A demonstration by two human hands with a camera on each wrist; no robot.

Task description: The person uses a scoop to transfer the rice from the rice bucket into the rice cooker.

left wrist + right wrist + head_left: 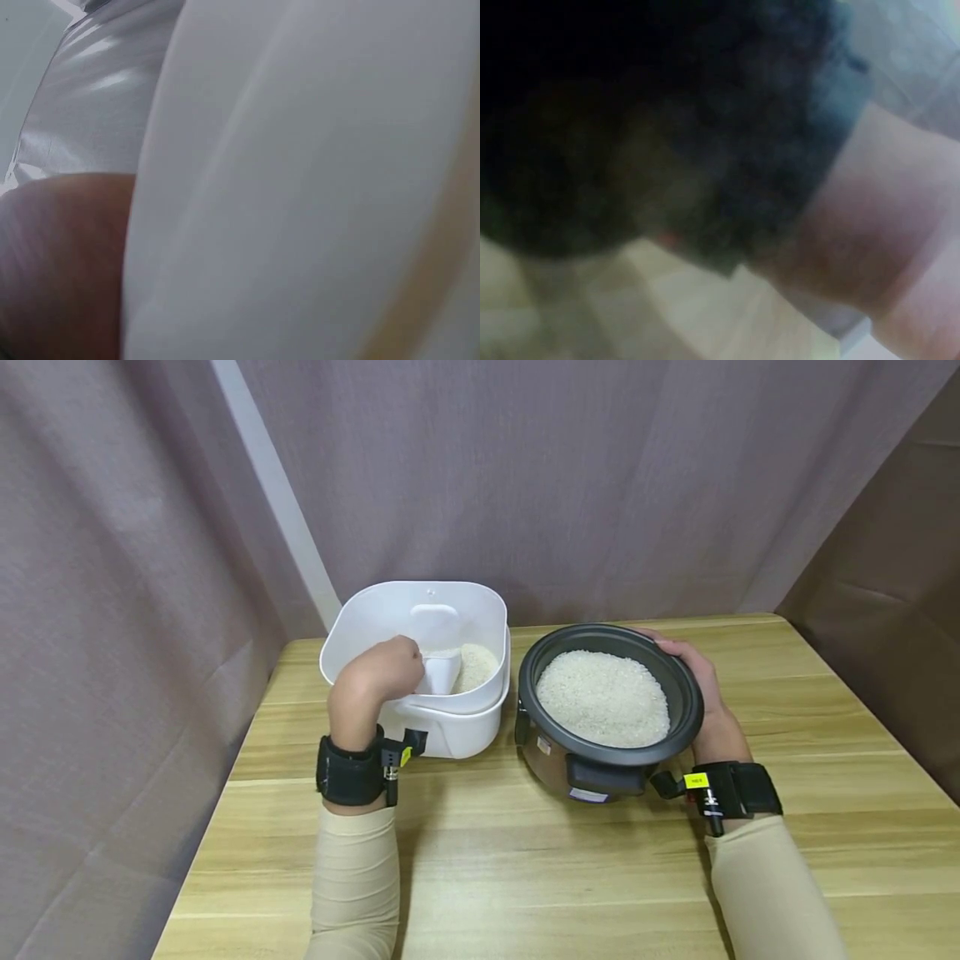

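A white rice container (pixel 457 727) stands open on the wooden table, its lid tipped up behind it. My left hand (pixel 378 681) reaches over its front wall and grips a white scoop (pixel 441 672) that rests in the rice (pixel 476 664) inside. To the right sits a black cooker pot (pixel 592 768) filled with white rice (pixel 602 697). My right hand (pixel 705 693) holds the pot's right rim, thumb on top. The left wrist view shows only the blurred white container wall (pixel 300 195). In the right wrist view the dark pot (pixel 630 127) is blurred beside my hand (pixel 877 225).
The wooden table (pixel 570 877) stretches toward me in front of both vessels. Grey-brown curtains (pixel 570 468) hang close behind and on both sides. The table's left edge lies just beyond the container.
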